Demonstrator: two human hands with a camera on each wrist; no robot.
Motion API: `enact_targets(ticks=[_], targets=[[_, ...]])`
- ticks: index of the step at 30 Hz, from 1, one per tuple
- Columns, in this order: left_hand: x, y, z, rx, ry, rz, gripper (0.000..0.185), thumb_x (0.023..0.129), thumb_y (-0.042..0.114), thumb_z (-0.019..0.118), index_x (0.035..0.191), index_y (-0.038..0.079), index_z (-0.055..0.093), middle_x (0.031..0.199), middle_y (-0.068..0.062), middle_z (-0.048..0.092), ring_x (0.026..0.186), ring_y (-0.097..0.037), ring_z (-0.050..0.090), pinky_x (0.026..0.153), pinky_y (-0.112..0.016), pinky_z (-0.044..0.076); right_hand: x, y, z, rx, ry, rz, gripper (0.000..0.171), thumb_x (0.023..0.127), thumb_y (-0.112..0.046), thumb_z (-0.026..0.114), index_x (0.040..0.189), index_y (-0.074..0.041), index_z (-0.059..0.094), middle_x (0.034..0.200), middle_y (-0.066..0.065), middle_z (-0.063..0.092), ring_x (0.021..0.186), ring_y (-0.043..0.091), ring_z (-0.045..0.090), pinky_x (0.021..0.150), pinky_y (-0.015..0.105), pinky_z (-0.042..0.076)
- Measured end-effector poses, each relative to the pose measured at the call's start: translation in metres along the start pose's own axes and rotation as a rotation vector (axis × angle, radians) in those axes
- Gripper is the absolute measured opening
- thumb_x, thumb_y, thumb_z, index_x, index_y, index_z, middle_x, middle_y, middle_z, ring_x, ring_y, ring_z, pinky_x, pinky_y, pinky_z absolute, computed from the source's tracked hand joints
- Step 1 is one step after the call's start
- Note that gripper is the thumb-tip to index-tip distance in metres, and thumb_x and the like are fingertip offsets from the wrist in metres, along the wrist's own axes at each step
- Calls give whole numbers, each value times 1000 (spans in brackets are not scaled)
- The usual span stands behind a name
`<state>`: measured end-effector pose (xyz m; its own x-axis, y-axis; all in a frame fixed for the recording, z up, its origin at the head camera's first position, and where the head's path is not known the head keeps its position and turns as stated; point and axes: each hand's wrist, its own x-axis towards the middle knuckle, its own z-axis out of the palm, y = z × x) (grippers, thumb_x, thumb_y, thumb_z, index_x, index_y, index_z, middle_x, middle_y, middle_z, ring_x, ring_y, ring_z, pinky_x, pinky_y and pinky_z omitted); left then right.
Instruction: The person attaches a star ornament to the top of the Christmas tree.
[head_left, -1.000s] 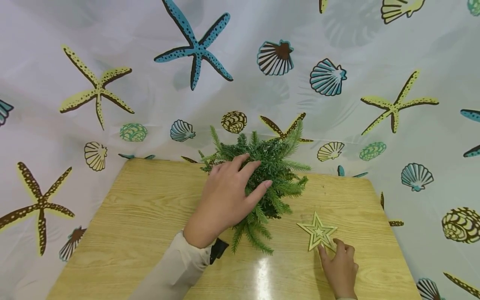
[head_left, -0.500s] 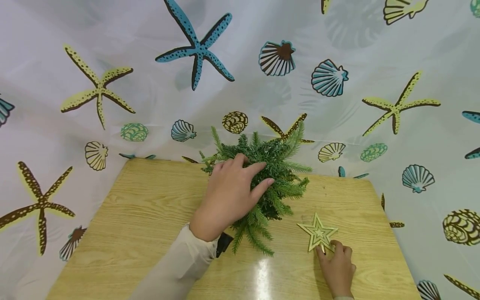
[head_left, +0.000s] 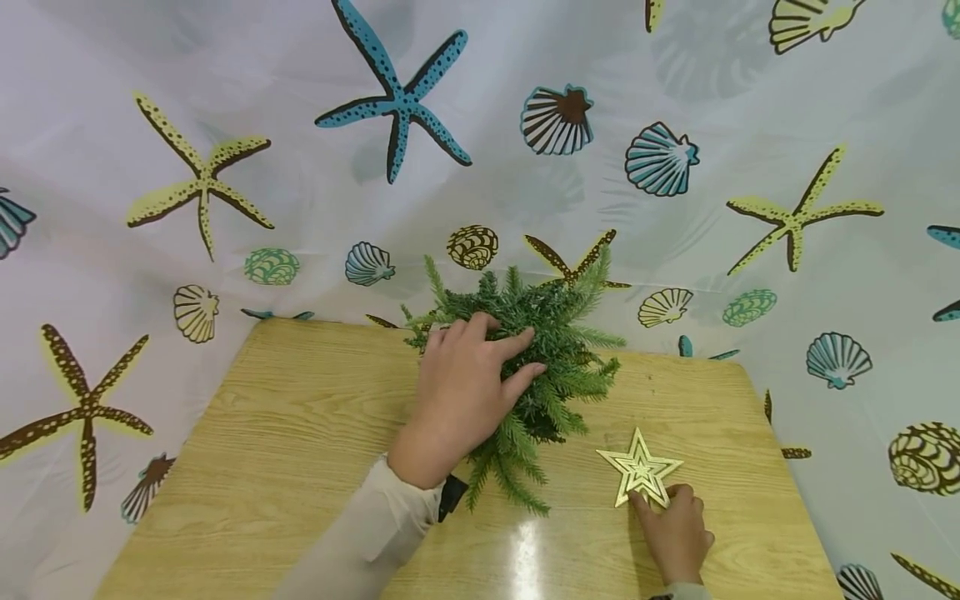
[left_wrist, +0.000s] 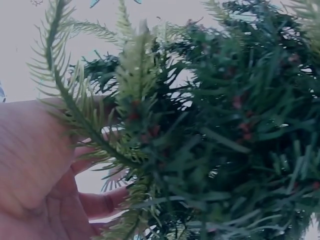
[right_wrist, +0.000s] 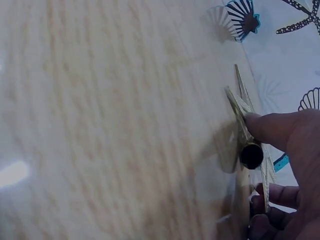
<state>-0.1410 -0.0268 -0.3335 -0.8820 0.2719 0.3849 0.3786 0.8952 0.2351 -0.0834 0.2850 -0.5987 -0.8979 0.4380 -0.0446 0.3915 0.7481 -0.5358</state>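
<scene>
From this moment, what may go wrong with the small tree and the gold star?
1. The right hand holds the gold star only at its lower points, flat on the glossy table; thin as it looks, it might slip or bend when lifted.
2. The left hand grips the green tree by its soft branches, so it may tip or the branches may deform.
3. The tree stands close to the table's far edge and could be pushed off.

Right hand [head_left: 675, 533] now pinching the star [head_left: 640, 468], its near point lifted.

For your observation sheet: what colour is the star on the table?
Pale gold star, clearest in the head view.
</scene>
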Motion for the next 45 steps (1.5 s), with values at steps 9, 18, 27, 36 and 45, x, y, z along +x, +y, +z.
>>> enact_targets(ticks=[9, 18, 27, 36, 45], targets=[[1, -1, 5, -44, 45, 1, 39, 90, 53, 59, 123, 34, 66, 116, -6, 61, 102, -25, 54, 86, -45, 37, 9, 3, -13, 42, -192, 40, 72, 82, -61, 63, 111, 4, 50, 108, 24, 60, 90, 36, 59, 80, 63, 27], [2, -4, 14, -83, 153, 20, 31, 88, 48, 65, 115, 33, 71, 106, -2, 63, 93, -22, 55, 81, -42, 38, 10, 5, -16, 56, -197, 31, 64, 85, -58, 62, 105, 3, 54, 97, 16, 63, 82, 30, 59, 76, 57, 31], [-2, -6, 21, -99, 205, 44, 31, 89, 46, 63, 117, 33, 70, 108, -4, 63, 95, -23, 55, 83, -44, 37, 9, 8, -24, 131, -246, 59, 56, 91, -51, 58, 104, 3, 60, 97, 16, 64, 88, 33, 58, 79, 58, 30], [-3, -7, 22, -108, 227, 52, 32, 90, 46, 62, 118, 33, 69, 109, -4, 63, 95, -24, 55, 82, -45, 37, 10, 10, -25, 182, -242, 59, 34, 96, -35, 55, 90, -2, 65, 87, 7, 64, 79, 26, 56, 75, 50, 35], [-4, -8, 24, -126, 225, 45, 32, 90, 44, 63, 119, 32, 69, 110, -5, 62, 97, -24, 54, 85, -46, 38, 6, 8, -27, 211, -277, 41, 34, 94, -32, 58, 87, 0, 67, 82, 5, 62, 74, 20, 51, 61, 32, 39]])
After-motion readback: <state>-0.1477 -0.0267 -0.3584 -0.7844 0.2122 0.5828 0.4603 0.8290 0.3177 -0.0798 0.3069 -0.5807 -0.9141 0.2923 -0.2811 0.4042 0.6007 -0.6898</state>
